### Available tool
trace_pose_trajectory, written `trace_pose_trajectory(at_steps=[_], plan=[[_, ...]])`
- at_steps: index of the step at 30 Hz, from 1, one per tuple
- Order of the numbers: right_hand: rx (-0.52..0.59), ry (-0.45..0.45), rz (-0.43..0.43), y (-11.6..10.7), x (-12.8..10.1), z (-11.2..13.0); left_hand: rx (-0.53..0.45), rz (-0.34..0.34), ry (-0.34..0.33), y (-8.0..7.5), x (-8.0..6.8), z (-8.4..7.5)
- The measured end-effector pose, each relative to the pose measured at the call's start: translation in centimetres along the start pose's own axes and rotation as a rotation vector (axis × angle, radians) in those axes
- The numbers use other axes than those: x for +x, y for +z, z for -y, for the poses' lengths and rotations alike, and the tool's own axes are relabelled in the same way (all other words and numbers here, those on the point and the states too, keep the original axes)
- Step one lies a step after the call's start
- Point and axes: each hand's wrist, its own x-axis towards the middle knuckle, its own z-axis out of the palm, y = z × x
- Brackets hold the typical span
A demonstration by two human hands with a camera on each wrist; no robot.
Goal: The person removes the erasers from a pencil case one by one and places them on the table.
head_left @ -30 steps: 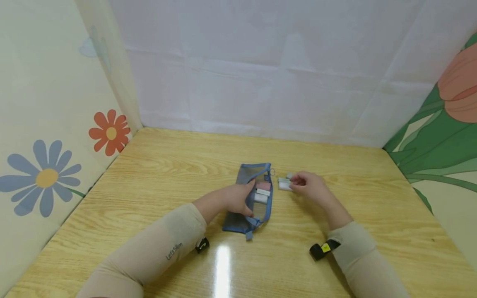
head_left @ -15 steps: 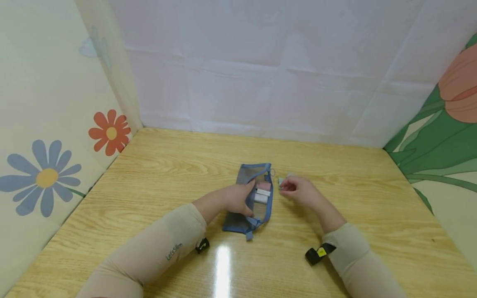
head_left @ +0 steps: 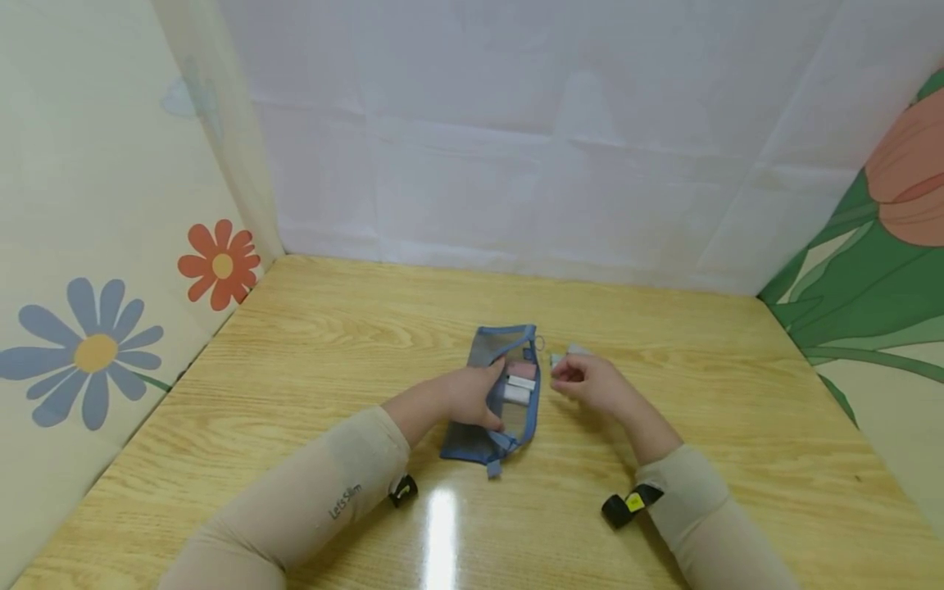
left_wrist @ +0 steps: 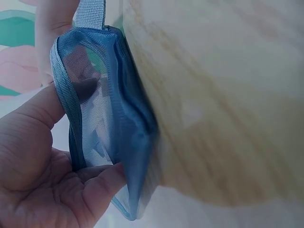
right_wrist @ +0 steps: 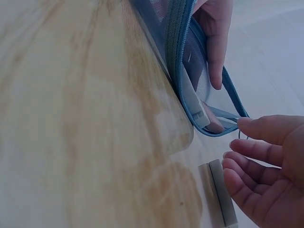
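A blue-edged mesh zip pouch [head_left: 529, 418] lies on the table with its mouth to the right. My left hand [head_left: 468, 397] holds that mouth apart, fingers hooked inside the rim in the left wrist view. Inside sit a pink block [head_left: 522, 370], a narrow white block [head_left: 521, 383] and a larger whitish one [head_left: 516, 395]. Right of the pouch, my right hand [head_left: 601, 385] hovers with loosely bent fingers. Beside its fingertips in the right wrist view is a grey two-layered block [right_wrist: 222, 194]. Nothing shows between thumb and forefinger; the hand partly hides the small pieces there.
A small pale piece [head_left: 578, 349] lies just behind the right hand. A thin ring [head_left: 540, 342] hangs from the pouch's far corner. The wood-grain table [head_left: 354, 319] meets a white cloth [head_left: 472, 180] behind and flowered panels on both sides.
My right hand has moved left towards the pouch and now covers most of the small pale pieces seen earlier. The left hand and pouch have stayed in place.
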Motion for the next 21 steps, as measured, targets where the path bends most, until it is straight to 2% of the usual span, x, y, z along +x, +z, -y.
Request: trace_pose_trajectory(at_steps=[8, 14, 21], plan=[[-0.004, -0.084, -0.021, 0.5, 0.0, 0.2, 0.011, -0.005, 0.005, 0.0, 0.1, -0.1], [0.032, -0.133, -0.019, 1.0, 0.0, 0.6, 0.004, -0.009, 0.013, -0.1, 0.1, -0.1], [0.051, -0.157, 0.029, 1.5, 0.0, 1.1, 0.008, 0.011, -0.004, -0.2, 0.1, -0.2]])
